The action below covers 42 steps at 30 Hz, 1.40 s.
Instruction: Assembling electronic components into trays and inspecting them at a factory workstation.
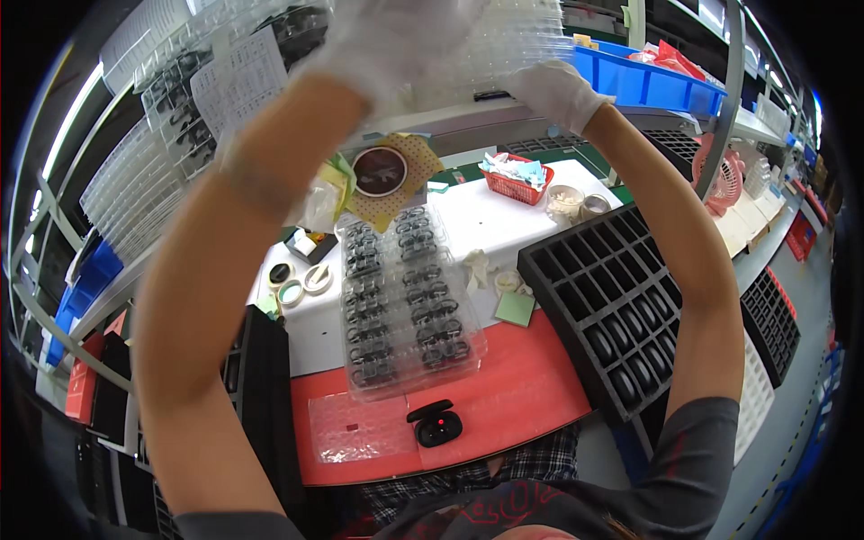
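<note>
Both my hands wear white gloves and are raised to the shelf above the bench. My left hand (391, 45), smeared by motion, is in front of a stack of clear plastic trays (504, 45); its fingers cannot be made out. At that stack's lower right corner is my right hand (556, 94), its fingers curled in; what they hold, if anything, is hidden. A small dark piece (491, 94) shows beside its fingertips. Below, on the bench, lies a clear blister tray (405, 306) with rows of black parts. Nearer me, a small black case (439, 427) with its lid up shows a red light.
A red mat (531, 369) covers the near bench, with bubble wrap (355, 427) on it. A black compartment tray (612, 297) stands at right, a red basket (517, 184) behind. At left are tape rolls (317, 279) and a round dark-filled bowl (380, 171). The shelf holds a blue bin (648, 79).
</note>
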Each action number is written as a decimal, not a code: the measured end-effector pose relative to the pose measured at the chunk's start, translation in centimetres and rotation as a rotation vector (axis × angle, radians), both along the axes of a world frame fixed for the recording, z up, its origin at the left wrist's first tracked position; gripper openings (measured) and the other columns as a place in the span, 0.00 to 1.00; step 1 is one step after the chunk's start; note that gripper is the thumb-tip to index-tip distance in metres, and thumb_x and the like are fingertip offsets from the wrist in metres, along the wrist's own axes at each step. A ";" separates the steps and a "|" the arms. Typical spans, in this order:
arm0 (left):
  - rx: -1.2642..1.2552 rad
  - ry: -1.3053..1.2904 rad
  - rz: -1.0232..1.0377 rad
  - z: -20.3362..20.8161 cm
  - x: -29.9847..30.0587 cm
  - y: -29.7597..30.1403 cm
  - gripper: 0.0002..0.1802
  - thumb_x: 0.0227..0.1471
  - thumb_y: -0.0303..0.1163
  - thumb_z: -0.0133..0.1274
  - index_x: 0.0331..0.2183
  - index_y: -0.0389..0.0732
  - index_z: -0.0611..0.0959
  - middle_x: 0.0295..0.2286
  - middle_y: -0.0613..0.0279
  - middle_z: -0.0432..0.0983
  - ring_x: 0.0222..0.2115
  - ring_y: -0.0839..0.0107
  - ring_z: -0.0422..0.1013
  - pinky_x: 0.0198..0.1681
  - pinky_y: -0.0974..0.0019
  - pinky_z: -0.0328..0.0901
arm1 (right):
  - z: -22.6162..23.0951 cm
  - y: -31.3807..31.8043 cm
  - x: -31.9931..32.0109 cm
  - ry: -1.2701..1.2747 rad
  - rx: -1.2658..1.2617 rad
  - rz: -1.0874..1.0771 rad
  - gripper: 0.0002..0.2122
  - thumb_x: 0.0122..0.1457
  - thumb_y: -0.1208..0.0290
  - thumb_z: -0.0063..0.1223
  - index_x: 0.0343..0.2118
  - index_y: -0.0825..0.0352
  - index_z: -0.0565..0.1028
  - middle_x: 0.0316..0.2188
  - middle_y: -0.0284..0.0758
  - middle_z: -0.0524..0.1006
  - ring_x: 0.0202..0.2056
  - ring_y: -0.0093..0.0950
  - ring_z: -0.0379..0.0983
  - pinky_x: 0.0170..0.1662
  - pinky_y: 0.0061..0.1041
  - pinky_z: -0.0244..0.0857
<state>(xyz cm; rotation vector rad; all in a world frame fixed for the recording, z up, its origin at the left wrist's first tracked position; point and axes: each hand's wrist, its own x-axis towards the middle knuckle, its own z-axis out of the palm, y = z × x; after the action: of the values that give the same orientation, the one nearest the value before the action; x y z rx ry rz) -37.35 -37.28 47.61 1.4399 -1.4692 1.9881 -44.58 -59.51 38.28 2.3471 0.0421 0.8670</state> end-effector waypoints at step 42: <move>0.627 -0.789 0.171 -5.2 7.9 -11.0 0.32 0.62 0.47 0.43 0.66 0.62 0.61 0.59 0.60 0.66 0.61 0.59 0.63 0.61 0.60 0.64 | -4.2 -5.0 -3.4 -0.169 0.484 -0.399 0.24 0.70 0.49 0.35 0.48 0.61 0.80 0.44 0.44 0.78 0.45 0.43 0.75 0.51 0.42 0.69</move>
<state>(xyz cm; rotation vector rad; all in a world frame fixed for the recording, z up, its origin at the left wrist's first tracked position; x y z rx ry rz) -29.50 -48.28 42.38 0.9948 -2.5493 2.4918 -48.02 -64.50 34.07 2.5670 -0.7565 0.9403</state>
